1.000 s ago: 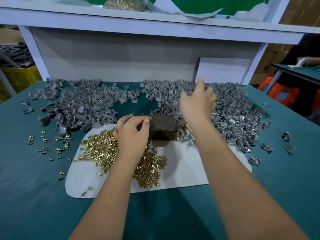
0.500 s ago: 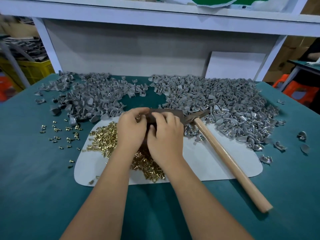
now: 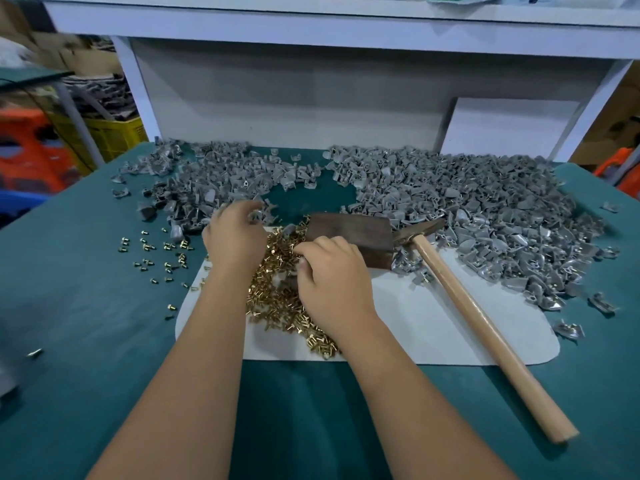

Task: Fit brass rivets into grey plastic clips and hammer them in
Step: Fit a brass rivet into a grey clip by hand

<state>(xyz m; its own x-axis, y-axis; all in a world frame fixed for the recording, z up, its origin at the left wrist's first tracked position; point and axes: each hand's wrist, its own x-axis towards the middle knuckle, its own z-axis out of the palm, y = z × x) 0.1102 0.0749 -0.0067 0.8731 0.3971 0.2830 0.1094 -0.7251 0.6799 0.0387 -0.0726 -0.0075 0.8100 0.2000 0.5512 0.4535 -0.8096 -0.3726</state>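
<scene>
— From the head camera, where do the hands sit?

— Both are over the white mat (image 3: 433, 327) on the teal table (image 3: 86, 306). The left hand (image 3: 235, 237) reaches toward the far left, its fingers loosely spread at the near edge of the left heap of grey clips (image 3: 214, 178); I cannot tell whether it holds one. The right hand (image 3: 332, 282) lies over the pile of brass rivets (image 3: 273, 271), thumb and forefinger curled together as if pinching something small, though what sits between them is too small to make out.

— And the hammer?

— The hammer (image 3: 478, 320) lies flat, untouched by either hand. Its long axis runs diagonally: the metal head is at the far end, just right of the dark block (image 3: 353, 237) and against the right heap of grey clips (image 3: 485, 209), while the wooden handle points toward the near right, crossing the mat's edge onto the table.

— Where are the rivets otherwise?

— Most are heaped on the mat's left part, between and under the two hands. A loose scatter of rivets (image 3: 156, 251) lies on the table left of the mat.

— Anything behind?

— A white shelf frame (image 3: 311, 26) with a grey back panel, and a yellow crate (image 3: 114, 133) off to the far left.
</scene>
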